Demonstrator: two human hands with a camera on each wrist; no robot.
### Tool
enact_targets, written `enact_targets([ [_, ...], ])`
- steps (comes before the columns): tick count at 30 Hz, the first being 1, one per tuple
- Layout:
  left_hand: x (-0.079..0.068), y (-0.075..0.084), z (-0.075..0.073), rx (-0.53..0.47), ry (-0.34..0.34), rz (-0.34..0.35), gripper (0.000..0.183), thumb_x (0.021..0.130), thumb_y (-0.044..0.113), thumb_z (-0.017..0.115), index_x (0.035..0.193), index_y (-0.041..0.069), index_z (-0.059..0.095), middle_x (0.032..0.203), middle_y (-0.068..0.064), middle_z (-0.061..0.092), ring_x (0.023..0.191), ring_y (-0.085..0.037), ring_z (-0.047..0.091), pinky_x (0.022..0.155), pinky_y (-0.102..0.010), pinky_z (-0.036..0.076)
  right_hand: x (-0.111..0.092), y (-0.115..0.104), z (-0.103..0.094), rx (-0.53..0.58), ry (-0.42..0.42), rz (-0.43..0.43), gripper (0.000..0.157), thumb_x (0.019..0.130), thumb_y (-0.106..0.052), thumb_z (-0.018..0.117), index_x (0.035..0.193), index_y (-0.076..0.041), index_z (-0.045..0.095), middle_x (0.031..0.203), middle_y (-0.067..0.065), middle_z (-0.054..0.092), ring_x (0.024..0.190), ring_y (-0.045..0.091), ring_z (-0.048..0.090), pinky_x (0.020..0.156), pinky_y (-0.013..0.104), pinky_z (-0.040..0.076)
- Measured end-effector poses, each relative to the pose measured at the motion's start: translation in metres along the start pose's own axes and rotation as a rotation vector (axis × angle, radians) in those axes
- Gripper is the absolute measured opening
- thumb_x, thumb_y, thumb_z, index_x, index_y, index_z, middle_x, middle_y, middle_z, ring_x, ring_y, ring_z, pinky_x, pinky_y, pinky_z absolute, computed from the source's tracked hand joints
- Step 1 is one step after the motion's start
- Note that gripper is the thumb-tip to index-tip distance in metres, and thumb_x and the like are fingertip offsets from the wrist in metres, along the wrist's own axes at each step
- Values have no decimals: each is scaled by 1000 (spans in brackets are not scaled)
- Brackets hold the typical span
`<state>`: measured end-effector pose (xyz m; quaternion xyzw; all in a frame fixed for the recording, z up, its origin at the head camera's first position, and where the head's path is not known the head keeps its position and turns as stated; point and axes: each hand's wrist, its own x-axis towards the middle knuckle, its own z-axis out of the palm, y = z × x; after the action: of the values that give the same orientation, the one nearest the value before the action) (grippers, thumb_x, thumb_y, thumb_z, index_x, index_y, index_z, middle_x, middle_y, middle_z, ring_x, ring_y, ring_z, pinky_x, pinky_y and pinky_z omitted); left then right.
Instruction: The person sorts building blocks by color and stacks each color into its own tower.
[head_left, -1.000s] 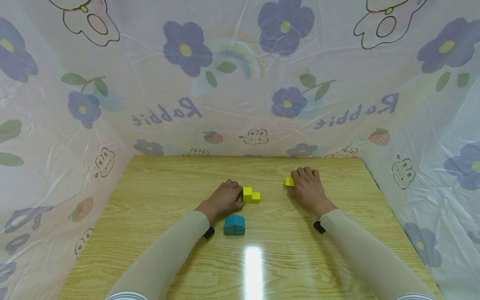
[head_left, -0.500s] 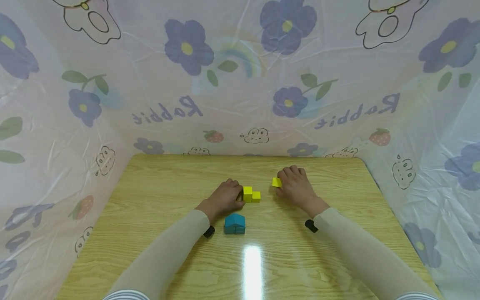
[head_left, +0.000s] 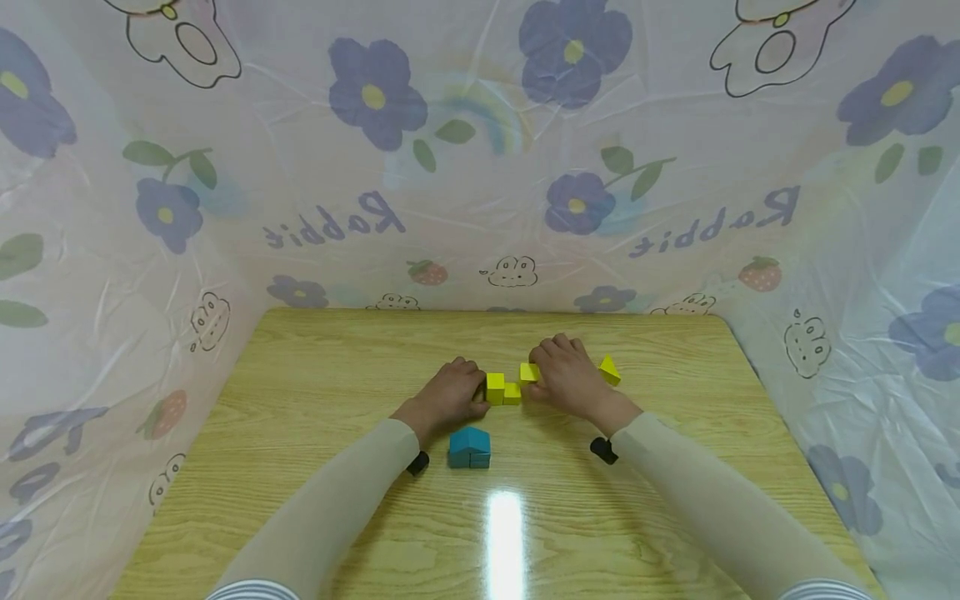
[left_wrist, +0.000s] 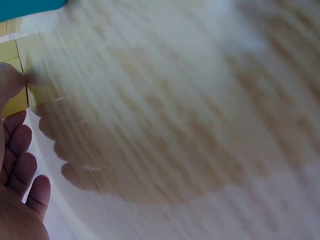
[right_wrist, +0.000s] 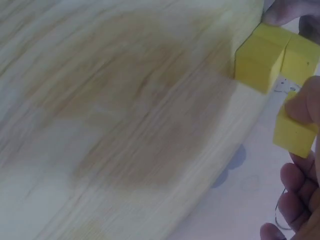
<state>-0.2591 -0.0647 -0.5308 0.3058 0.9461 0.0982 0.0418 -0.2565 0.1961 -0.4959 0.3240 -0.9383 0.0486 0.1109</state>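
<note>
My left hand (head_left: 446,392) grips the left side of a taller yellow block (head_left: 495,388), its thumb on the near face in the left wrist view. Against that block's right side stands a lower yellow block (head_left: 512,394). Just to the right, my right hand (head_left: 566,375) pinches a yellow cube (right_wrist: 294,134) between thumb and fingers, with a small gap to the lower block. Behind the right hand's far side sits a yellow triangular block (head_left: 610,370), partly hidden by the hand.
Nearer to me stands a small blue block house (head_left: 469,447) with a peaked top, close to the left wrist. The wooden table (head_left: 315,500) ends at a patterned cloth (head_left: 465,192) that hangs behind and on both sides.
My right hand has moved left with the yellow cube, towards the other yellow blocks. The triangular block has come into view to its right. The left hand stays put.
</note>
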Motion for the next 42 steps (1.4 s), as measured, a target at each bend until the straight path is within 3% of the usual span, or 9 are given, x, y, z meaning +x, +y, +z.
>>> enact_targets([
  [11, 1, 0, 0, -10, 18, 6, 33, 97, 40, 74, 114, 12, 70, 103, 3, 64, 96, -17, 50, 91, -35, 48, 9, -13, 9, 27, -50, -23, 35, 90, -33, 78, 112, -8, 67, 108, 5, 65, 99, 27, 49, 92, 49, 43],
  [33, 0, -1, 1, -38, 23, 1, 31, 96, 39, 75, 109, 12, 69, 100, 4, 62, 94, -17, 49, 88, -33, 47, 12, -18, 14, -16, -73, -33, 37, 90, -38, 76, 111, -8, 67, 105, 5, 65, 96, 25, 48, 87, 45, 42],
  [42, -1, -1, 1, -44, 17, 8, 28, 97, 38, 73, 107, 13, 68, 101, 4, 63, 95, -17, 49, 90, -34, 47, 11, -18, 2, 43, -38, 2, 56, 89, -52, 76, 121, -7, 69, 118, 8, 68, 106, 29, 53, 95, 51, 44],
])
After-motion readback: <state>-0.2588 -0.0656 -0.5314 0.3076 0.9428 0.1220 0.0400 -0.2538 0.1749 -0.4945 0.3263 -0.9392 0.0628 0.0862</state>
